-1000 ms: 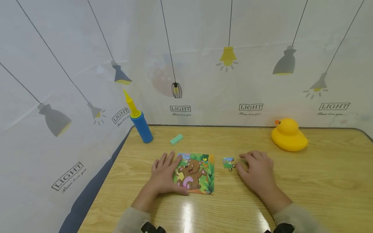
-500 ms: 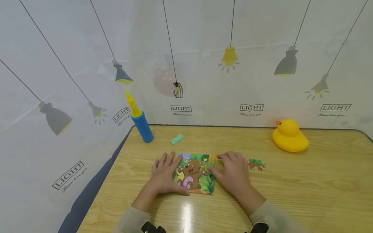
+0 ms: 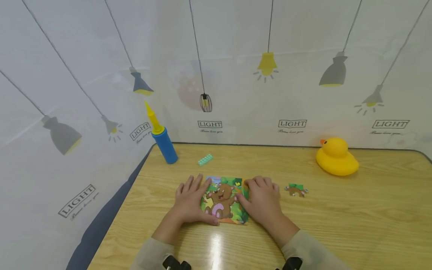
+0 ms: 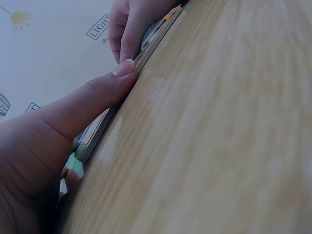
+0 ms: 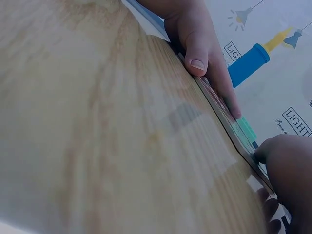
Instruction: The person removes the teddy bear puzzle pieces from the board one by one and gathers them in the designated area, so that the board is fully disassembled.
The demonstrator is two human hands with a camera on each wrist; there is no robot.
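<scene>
A staged play corner is suggested: a wooden table (image 3: 371, 210) enclosed by lamp-printed sheeting (image 3: 84, 93), a rubber duck (image 3: 336, 156) beyond the hands.

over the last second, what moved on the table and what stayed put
The right hand moved left from the loose pieces to the puzzle's right edge, taking one piece with it; that piece is now hidden. Another loose piece lies uncovered. The left hand stayed on the puzzle's left edge; duck, pump and block stayed put.

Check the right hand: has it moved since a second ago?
Yes. The right hand has slid left across the table, away from the duck, and now rests on the puzzle's right edge.
</scene>
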